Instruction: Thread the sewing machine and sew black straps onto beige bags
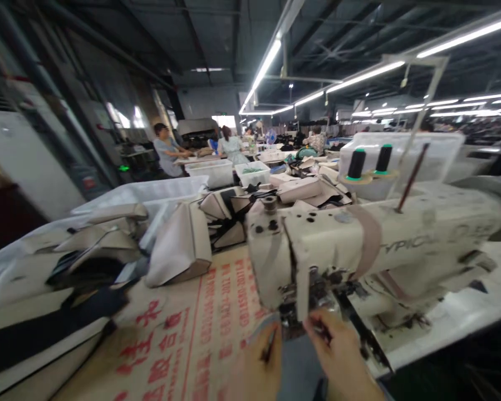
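Observation:
A grey piece of sheet material (299, 359), perhaps fabric or leather, lies between my hands in front of the sewing machine (329, 239). My left hand (261, 353) is closed on its left side, and a grey edge shows above the fingers. My right hand (338, 351) has its fingers curled in a pinch at the piece's right edge, close below the needle area (292, 312). Something small and dark shows among the right fingers, too blurred to name. The exact grip of both hands is partly smeared.
Printed brown board (209, 317) covers the table left of the machine. Beige sewn pieces (179, 245) are heaped behind it and in a white bin (150, 192). Black thread spools (356, 165) stand behind the machine. Several people work farther back, one in light clothing (231, 146).

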Demonstrator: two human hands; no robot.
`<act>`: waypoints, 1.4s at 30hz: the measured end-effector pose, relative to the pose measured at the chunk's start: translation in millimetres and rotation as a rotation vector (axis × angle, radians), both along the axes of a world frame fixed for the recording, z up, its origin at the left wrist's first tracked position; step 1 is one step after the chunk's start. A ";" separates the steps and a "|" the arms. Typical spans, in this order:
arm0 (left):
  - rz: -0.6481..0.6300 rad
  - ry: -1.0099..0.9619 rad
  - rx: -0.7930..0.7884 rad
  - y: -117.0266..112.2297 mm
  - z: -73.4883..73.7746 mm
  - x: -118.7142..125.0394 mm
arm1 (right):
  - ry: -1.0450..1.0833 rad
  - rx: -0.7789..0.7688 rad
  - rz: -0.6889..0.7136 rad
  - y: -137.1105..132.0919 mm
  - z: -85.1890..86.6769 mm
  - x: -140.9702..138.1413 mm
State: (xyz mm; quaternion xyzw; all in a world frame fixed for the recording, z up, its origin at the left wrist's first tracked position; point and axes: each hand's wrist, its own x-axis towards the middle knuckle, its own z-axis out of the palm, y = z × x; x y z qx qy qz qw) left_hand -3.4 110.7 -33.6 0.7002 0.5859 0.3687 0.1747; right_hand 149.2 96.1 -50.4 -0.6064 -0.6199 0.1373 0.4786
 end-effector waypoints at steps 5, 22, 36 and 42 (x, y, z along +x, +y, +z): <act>0.017 -0.130 -0.061 3.2 -10.6 -0.3 | -0.182 0.004 -0.050 4.1 -15.1 1.2; -0.036 -0.242 -0.002 11.4 -34.0 0.6 | -0.514 0.109 -0.150 25.7 -40.4 3.6; -0.049 -0.245 0.053 13.0 -37.0 -1.9 | -0.554 0.104 -0.181 23.1 -40.1 -3.0; -0.062 -0.233 0.038 11.5 -34.1 -2.8 | -0.553 0.112 -0.189 23.7 -41.0 -1.9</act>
